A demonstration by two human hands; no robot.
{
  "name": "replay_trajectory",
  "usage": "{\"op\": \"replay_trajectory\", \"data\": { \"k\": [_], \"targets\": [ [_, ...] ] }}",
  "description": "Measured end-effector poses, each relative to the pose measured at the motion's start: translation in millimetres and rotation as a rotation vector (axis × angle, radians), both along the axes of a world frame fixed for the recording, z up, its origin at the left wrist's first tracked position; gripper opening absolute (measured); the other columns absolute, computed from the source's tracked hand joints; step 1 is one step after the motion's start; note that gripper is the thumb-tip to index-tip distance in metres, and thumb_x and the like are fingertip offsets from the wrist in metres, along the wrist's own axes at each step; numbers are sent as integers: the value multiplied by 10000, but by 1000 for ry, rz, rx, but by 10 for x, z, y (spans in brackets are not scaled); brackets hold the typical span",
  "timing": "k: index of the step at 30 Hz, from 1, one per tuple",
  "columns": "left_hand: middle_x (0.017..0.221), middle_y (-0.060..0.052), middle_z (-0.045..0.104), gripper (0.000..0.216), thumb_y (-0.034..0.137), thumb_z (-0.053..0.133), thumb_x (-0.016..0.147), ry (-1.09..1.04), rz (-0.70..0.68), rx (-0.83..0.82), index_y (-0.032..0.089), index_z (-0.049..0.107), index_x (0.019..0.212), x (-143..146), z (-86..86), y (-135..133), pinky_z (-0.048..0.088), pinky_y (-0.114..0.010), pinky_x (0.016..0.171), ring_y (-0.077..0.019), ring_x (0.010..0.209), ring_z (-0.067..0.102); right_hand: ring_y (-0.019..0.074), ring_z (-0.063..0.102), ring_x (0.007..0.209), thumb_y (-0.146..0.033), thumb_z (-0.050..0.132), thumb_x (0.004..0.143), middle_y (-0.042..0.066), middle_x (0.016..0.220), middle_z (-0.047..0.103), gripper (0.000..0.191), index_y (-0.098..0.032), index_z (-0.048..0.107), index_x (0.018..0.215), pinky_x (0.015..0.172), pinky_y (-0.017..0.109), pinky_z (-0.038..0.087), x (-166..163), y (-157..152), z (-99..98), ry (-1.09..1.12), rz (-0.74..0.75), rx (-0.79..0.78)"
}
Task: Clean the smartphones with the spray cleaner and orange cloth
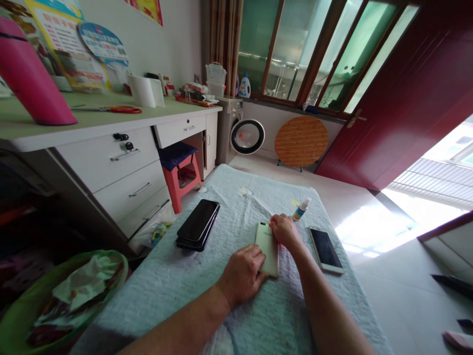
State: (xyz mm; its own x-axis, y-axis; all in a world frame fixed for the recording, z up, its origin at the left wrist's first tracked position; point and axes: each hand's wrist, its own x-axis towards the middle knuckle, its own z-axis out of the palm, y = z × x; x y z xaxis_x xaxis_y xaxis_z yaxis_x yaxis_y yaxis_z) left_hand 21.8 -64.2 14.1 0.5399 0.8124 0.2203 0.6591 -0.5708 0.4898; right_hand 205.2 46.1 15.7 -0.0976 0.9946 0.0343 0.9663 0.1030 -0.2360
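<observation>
A pale gold smartphone [268,251] lies back side up on the light blue quilted cloth [236,212], its camera at the far left corner. My left hand [244,271] grips its near left edge, thumb at the bottom end and fingers on the back. My right hand [284,231] is closed at the phone's far right corner, fingers pressed together. A bit of orange shows at those fingertips and a bit of pink under the hand; what it holds is mostly hidden. Just beyond the right hand stands a small spray bottle [301,209].
Two stacked black phones [198,224] lie to the left, a white phone [325,250] to the right. Beyond the table's left side are a pink stool [181,180], a green waste basket [123,266] and a desk [121,129] with scissors [121,109] and a pink bottle [35,79].
</observation>
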Motion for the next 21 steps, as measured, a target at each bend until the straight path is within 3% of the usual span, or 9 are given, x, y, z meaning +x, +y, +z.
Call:
{"op": "replay_trajectory", "data": {
  "k": [21],
  "targets": [
    [982, -40, 586, 183, 281, 690, 808, -15, 2, 4, 205, 554, 903, 4, -14, 1, 465, -348, 887, -233, 979, 558, 198, 576, 897, -211, 450, 916, 109, 929, 670, 227, -135, 662, 939, 801, 279, 340, 74, -99, -69, 18, -98, 43]
  ]
}}
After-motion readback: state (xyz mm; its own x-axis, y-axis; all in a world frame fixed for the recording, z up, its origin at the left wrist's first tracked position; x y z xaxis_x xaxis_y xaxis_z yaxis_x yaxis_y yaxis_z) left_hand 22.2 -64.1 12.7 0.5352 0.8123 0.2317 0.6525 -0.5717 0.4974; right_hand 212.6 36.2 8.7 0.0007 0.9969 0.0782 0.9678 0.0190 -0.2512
